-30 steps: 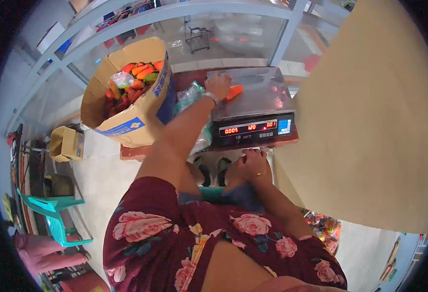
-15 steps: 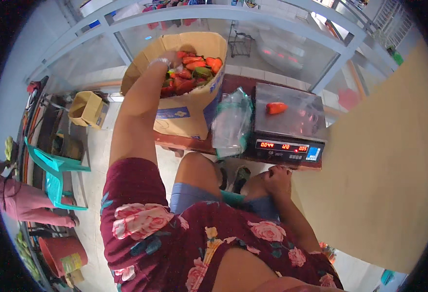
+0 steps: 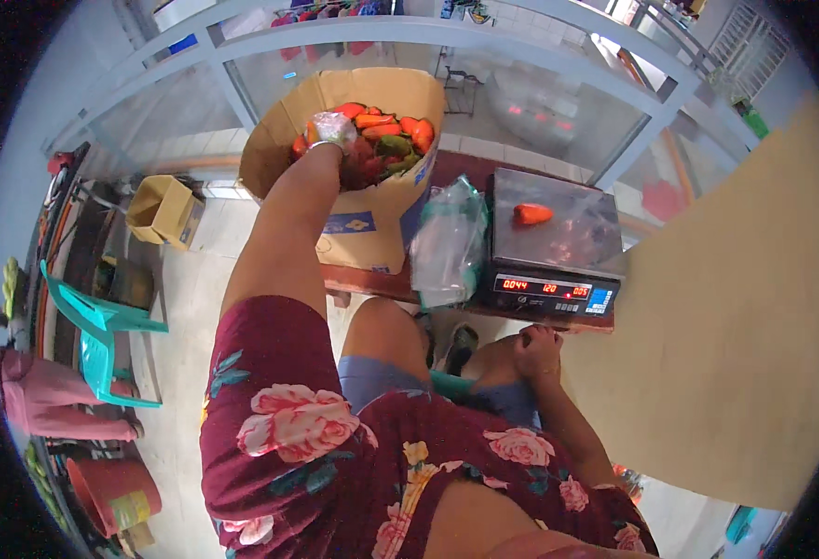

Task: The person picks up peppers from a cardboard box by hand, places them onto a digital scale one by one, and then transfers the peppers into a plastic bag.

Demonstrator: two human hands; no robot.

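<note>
My left hand (image 3: 358, 162) reaches down among red bell peppers (image 3: 381, 129) in a tall cardboard box (image 3: 363, 224). Its fingers are blurred and partly hidden there, so a grip does not show. Beside the bracelet on that wrist sits a whitish-pink crumpled thing (image 3: 333, 126), perhaps plastic. A dark green pepper (image 3: 395, 145) lies among the red ones. My right hand (image 3: 538, 352) rests closed by my knee, near the front of a digital scale (image 3: 559, 256), with nothing visible in it. One red pepper (image 3: 532, 214) lies on the scale's metal plate.
Clear plastic bags with green edges (image 3: 450, 247) lie between box and scale on a reddish-brown table (image 3: 465, 166). A metal-framed glass barrier (image 3: 354, 58) runs behind. A large tan board (image 3: 717, 326) stands right. At left are a green chair (image 3: 102, 326), small carton (image 3: 163, 210) and another person (image 3: 65, 396).
My left hand has moved nearer and deeper into the box, and the whitish-pink thing now shows beside its wrist. The pepper stays on the scale; my right hand remains by my knee.
</note>
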